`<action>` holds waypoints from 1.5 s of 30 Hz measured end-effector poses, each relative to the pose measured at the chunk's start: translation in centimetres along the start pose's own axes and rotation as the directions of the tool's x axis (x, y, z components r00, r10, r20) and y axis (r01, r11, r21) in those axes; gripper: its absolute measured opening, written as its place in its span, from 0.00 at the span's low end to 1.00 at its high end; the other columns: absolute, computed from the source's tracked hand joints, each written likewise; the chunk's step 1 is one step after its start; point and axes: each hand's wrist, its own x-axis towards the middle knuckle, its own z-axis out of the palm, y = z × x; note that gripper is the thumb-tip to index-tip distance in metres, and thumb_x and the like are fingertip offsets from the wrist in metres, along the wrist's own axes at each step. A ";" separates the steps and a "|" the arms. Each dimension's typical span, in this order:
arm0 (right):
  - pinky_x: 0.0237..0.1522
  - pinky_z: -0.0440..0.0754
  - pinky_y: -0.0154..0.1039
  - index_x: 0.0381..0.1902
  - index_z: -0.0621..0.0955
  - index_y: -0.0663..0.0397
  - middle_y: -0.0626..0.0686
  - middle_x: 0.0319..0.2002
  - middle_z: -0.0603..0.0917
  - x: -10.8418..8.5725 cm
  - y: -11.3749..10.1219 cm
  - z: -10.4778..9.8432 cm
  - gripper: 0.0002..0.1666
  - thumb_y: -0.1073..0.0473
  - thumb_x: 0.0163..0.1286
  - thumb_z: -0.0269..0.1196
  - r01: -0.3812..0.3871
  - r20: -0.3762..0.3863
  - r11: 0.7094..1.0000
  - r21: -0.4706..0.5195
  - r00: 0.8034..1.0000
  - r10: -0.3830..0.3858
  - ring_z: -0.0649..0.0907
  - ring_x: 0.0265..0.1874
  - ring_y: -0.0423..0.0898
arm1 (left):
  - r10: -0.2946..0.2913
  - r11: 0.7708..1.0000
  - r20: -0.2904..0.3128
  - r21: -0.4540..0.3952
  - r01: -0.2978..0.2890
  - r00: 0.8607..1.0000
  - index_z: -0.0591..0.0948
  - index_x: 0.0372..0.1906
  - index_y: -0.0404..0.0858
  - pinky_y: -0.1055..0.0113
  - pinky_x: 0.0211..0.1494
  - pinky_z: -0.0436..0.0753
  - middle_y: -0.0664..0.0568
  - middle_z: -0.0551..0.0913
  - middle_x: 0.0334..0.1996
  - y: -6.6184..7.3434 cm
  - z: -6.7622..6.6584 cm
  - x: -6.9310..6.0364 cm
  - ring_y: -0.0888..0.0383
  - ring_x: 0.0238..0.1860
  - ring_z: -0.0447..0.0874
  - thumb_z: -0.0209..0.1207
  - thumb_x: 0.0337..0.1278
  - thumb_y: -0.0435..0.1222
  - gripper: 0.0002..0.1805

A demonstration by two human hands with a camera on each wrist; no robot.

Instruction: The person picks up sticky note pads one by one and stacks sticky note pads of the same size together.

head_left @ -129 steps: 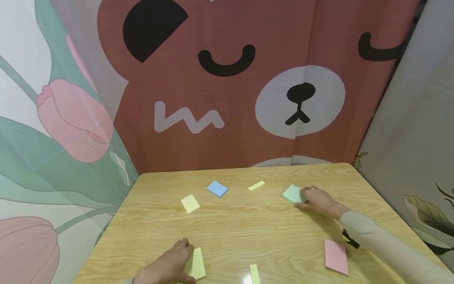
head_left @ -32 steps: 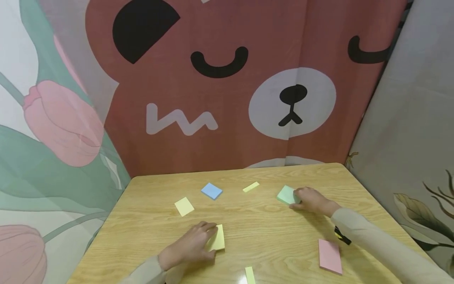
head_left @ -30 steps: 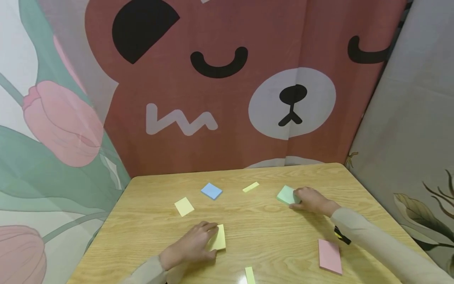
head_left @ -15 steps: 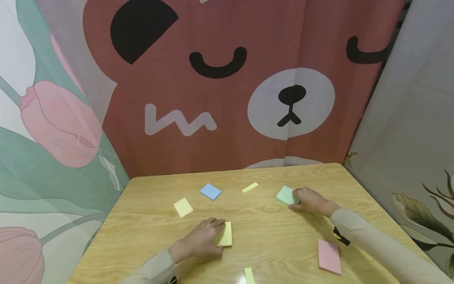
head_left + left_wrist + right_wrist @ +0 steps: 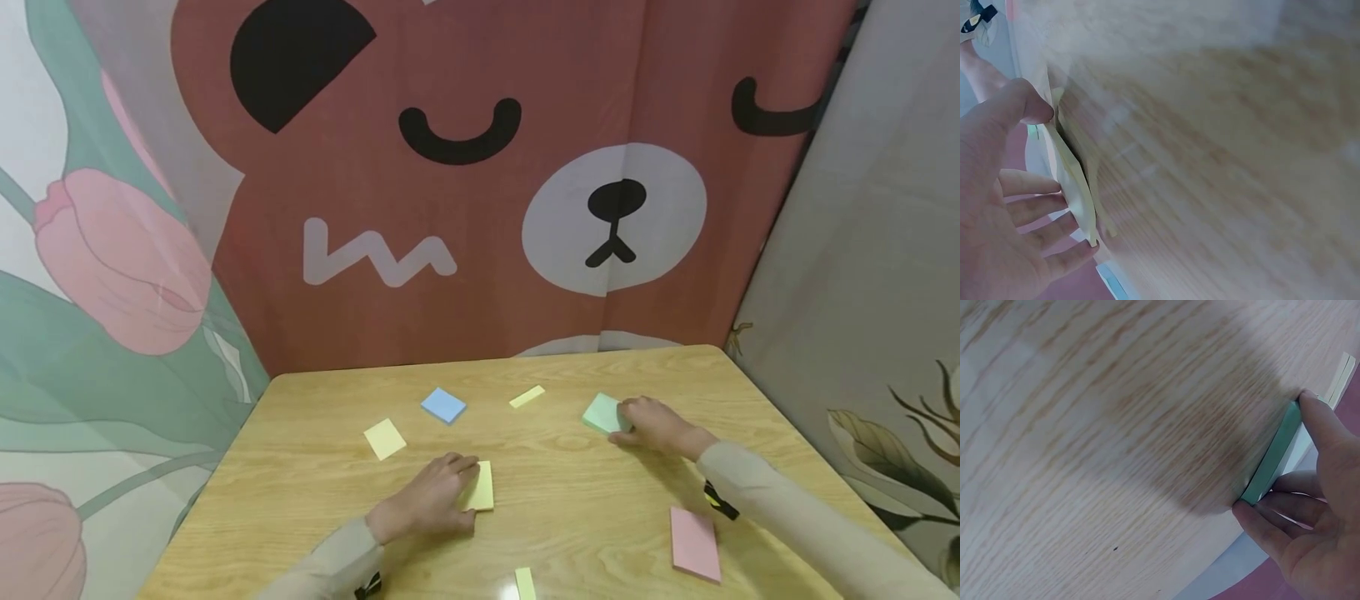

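Note:
My left hand (image 5: 429, 502) grips a yellow sticky-note pad (image 5: 483, 487) by its edges near the middle of the table. In the left wrist view that pad (image 5: 1071, 175) is pinched between thumb and fingertips, its near edge slightly off the wood. Farther back on the right, my right hand (image 5: 660, 427) grips a thick green sticky-note pad (image 5: 602, 414). The right wrist view shows the green pad (image 5: 1272, 453) held by thumb and fingers at its two ends, close against the tabletop. Its far side is partly hidden by the fingers.
On the wooden table (image 5: 315, 500) lie a blue pad (image 5: 444, 406), a pale yellow square pad (image 5: 385, 439), a narrow yellow strip pad (image 5: 527, 397), another yellow strip pad (image 5: 525, 584) at the front, and a pink pad (image 5: 694, 545) at front right. A bear-print curtain (image 5: 480, 317) hangs behind.
My left hand has carried the yellow pad from the front left rightward and back to the middle. The right hand stays on the green pad. The head view has shifted slightly.

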 end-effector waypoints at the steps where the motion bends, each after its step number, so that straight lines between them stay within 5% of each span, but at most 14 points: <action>1: 0.21 0.64 0.32 0.30 0.78 0.57 0.45 0.22 0.72 0.0 0.0 -0.1 0.18 0.50 0.63 0.71 0.005 0.001 1.000 0.002 1.000 -0.005 0.66 0.20 0.38 | -0.004 1.000 -0.001 0.000 0.004 1.000 0.74 0.64 0.27 0.49 0.68 0.69 0.39 0.72 0.66 -0.1 0.0 0.1 0.43 0.64 0.70 0.64 0.54 0.47 0.37; 17: 0.21 0.65 0.33 0.31 0.79 0.58 0.45 0.23 0.74 0.2 -0.2 -0.2 0.18 0.50 0.63 0.72 0.011 0.011 1.000 0.001 1.000 -0.011 0.67 0.20 0.38 | 0.010 1.000 0.015 0.026 -0.011 1.000 0.74 0.63 0.27 0.52 0.67 0.70 0.39 0.72 0.66 -0.8 0.0 0.2 0.46 0.65 0.69 0.63 0.57 0.48 0.36; 32: 0.22 0.65 0.33 0.33 0.80 0.58 0.45 0.24 0.74 0.5 0.0 0.2 0.18 0.49 0.64 0.71 -0.012 0.034 1.000 -0.011 0.999 0.013 0.68 0.20 0.39 | 0.006 0.991 0.025 -0.130 -0.003 1.000 0.72 0.65 0.25 0.47 0.69 0.66 0.37 0.68 0.68 -1.9 -0.1 -1.2 0.41 0.68 0.65 0.57 0.67 0.53 0.38; 45: 0.22 0.66 0.33 0.34 0.79 0.60 0.47 0.25 0.75 0.3 -0.1 -0.3 0.19 0.49 0.64 0.71 -0.007 0.025 1.000 0.017 1.000 0.006 0.68 0.21 0.39 | -0.009 0.987 -0.012 -0.159 0.007 1.000 0.71 0.66 0.26 0.46 0.68 0.67 0.37 0.69 0.68 -3.1 -0.1 -2.5 0.40 0.68 0.66 0.59 0.67 0.50 0.36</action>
